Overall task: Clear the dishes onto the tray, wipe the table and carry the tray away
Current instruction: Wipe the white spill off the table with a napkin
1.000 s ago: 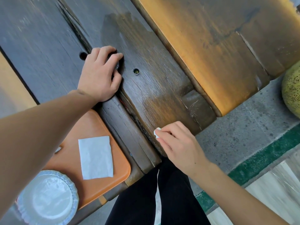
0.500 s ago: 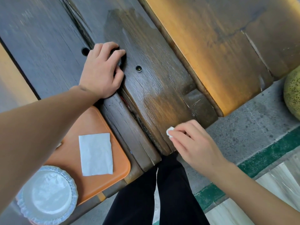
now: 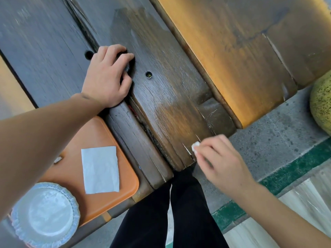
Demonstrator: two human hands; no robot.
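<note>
Our right hand (image 3: 222, 163), fingers pinching 1 white wad (image 3: 195, 146) at table (image 3: 170, 97) edge, 5 o'clock | our left hand (image 3: 107, 77), fingers curled, contents hidden, 11 o'clock | 1 tray (image 3: 107, 199), 1 napkin (image 3: 100, 170), 1 plate (image 3: 45, 214), 8 o'clock.

Person seen from above. Both forearms are bare, with no sleeves in view. The left hand (image 3: 107, 77) has a small dark mark at the wrist; the right hand (image 3: 220, 163) is ungloved. Black trousers (image 3: 172, 212) cover both legs, separated by a narrow gap.
</note>
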